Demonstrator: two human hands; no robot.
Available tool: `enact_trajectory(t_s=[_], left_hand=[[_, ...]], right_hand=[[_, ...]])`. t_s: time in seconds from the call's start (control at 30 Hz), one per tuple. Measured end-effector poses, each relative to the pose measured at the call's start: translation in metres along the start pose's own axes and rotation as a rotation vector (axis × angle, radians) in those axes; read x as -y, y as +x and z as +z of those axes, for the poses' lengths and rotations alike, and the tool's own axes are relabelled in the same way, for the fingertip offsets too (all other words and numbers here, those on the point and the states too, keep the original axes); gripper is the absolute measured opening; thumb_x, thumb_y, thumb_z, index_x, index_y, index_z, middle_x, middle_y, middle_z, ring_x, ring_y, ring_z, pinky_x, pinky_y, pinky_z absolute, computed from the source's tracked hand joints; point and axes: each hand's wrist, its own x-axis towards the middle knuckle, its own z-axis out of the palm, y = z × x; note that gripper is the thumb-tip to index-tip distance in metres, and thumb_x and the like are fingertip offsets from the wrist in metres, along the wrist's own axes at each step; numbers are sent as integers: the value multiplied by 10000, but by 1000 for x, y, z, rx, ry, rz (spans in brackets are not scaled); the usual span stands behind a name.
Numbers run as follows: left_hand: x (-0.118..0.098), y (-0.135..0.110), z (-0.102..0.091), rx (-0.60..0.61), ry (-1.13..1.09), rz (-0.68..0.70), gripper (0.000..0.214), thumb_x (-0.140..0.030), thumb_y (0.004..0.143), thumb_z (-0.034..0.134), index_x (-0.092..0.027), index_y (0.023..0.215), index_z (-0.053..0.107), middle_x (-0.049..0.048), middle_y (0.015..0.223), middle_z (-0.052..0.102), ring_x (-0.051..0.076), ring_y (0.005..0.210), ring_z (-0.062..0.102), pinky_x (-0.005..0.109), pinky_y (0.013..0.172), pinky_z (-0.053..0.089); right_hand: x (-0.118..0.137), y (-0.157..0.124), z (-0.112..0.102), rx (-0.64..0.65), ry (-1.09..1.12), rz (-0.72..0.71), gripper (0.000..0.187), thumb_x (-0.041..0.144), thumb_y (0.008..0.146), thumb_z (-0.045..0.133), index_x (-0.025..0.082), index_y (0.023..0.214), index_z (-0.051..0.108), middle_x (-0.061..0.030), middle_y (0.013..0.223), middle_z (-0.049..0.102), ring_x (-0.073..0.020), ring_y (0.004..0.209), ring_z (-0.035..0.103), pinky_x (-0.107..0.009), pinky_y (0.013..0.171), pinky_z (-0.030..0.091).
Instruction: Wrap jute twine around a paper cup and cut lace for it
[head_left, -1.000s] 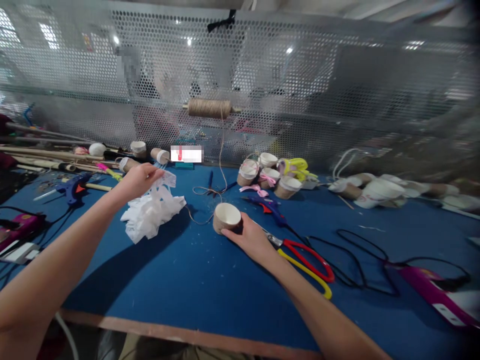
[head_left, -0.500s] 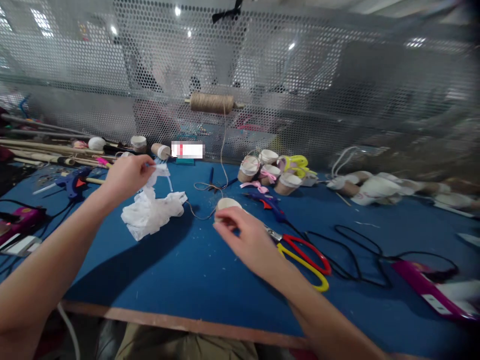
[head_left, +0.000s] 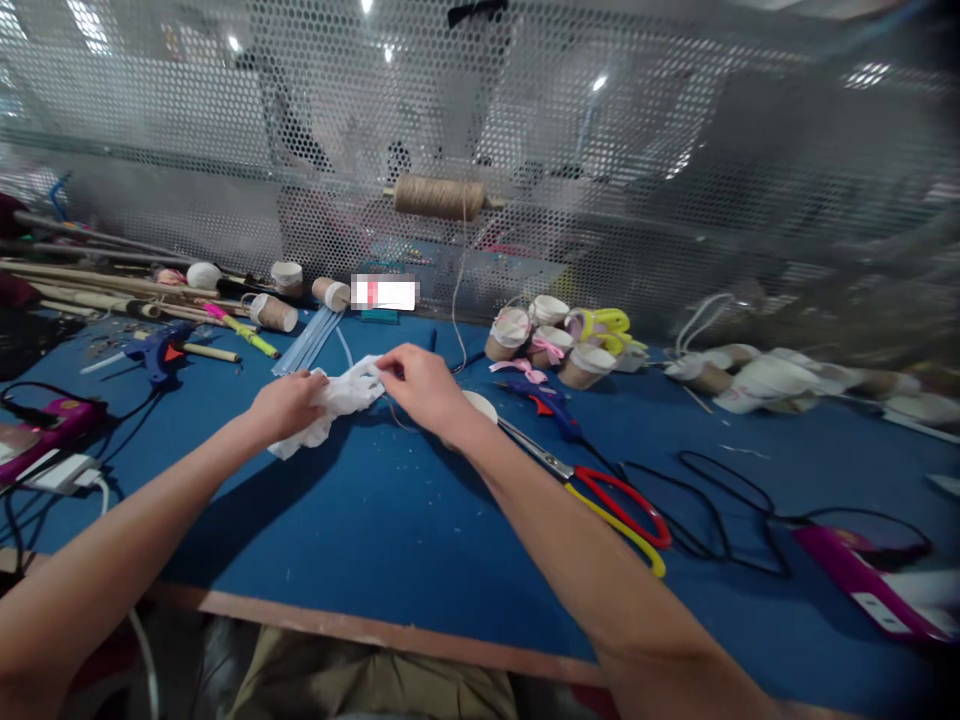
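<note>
A crumpled bundle of thin white fabric (head_left: 346,392) lies low over the blue table, stretched between my two hands. My left hand (head_left: 289,408) is closed on its left part. At the upper right end, my right hand (head_left: 424,385) pinches the same fabric between thumb and fingers. Just behind my right wrist, a paper cup (head_left: 480,406) with a pale rim is partly covered by my forearm. Large scissors (head_left: 619,500) with one red and one yellow handle lie to the right. Brown twine runs down from a spool (head_left: 439,198) behind the table.
Glue guns lie at left (head_left: 156,352) and right (head_left: 546,405), their black cables trailing over the table (head_left: 360,540). Several small cups (head_left: 589,366) stand at the back, near a yellow tape roll (head_left: 604,325). A purple power strip (head_left: 862,580) sits at right. A perforated metal screen (head_left: 600,200) rises behind.
My left hand has come down and right onto the white fabric. My right hand has left the cup and moved up and left to grip the fabric too.
</note>
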Motion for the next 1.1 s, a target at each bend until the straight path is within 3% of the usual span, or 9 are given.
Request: enact_trajectory(t_s=[0.27,0.37,0.47,0.53,0.63,0.73,0.83,1.0,1.1], left_hand=[[11,9,-34,-178,-37,-41,353,-260,789,457,-147,1106,563,160,1100,598,311,1033,559,390,841,433],[-5,-1,-51,-232,-239,191,645,-356,708,569,-179,1300,382,134,1286,487,302,1151,466,392,891,411],[-20,-6,-60,-65,-453,384,519,-338,756,501,-195,1250,436,72,1082,627,213,917,594,286,733,464],[-21,-1,-58,18,-379,274,318,-267,765,456,-163,1025,604,52,803,677,196,718,611,269,642,450],[-11,16,-48,-136,-291,63,272,-234,767,416,-117,857,644,103,784,668,246,759,607,313,681,431],[-4,34,-34,-245,-300,-19,405,-337,840,311,-93,896,629,139,826,663,267,785,604,328,677,425],[-5,42,-22,-294,-306,-39,434,-379,843,309,-97,903,633,134,826,661,261,793,604,314,674,417],[-7,37,-13,-301,-286,-40,430,-375,842,311,-102,919,634,120,797,656,255,785,613,302,651,408],[-7,33,-15,-286,-258,-26,412,-378,849,316,-116,906,629,124,811,663,269,811,619,305,644,407]], right_hand=[[24,-17,-51,-263,479,-51,80,115,726,542,147,795,569,19,713,583,-90,628,535,-223,609,441],[27,-18,-42,-210,554,-71,72,112,729,539,147,789,559,16,723,580,-90,648,541,-225,629,451],[28,-20,-27,-139,564,-60,100,104,755,517,135,842,557,-16,784,611,-107,687,573,-248,670,474],[35,-30,-13,-208,432,-36,168,102,773,500,106,930,558,-79,892,621,-151,785,588,-300,740,481],[63,-64,21,-262,93,-116,226,148,811,481,50,989,578,-174,1046,596,-246,1011,524,-400,904,412],[100,-101,70,61,31,-365,448,389,858,457,40,1124,549,-146,1186,572,-254,1143,458,-364,977,375],[121,-113,110,273,-53,-373,600,490,890,350,51,1293,413,-105,1381,416,-235,1302,278,-396,1087,215],[83,-106,100,356,-134,-175,765,608,847,317,61,1381,279,-103,1469,232,-219,1363,132,-447,1112,100],[32,-147,65,260,-290,157,714,549,879,294,33,1373,301,-142,1456,239,-272,1348,184,-483,1087,169]])
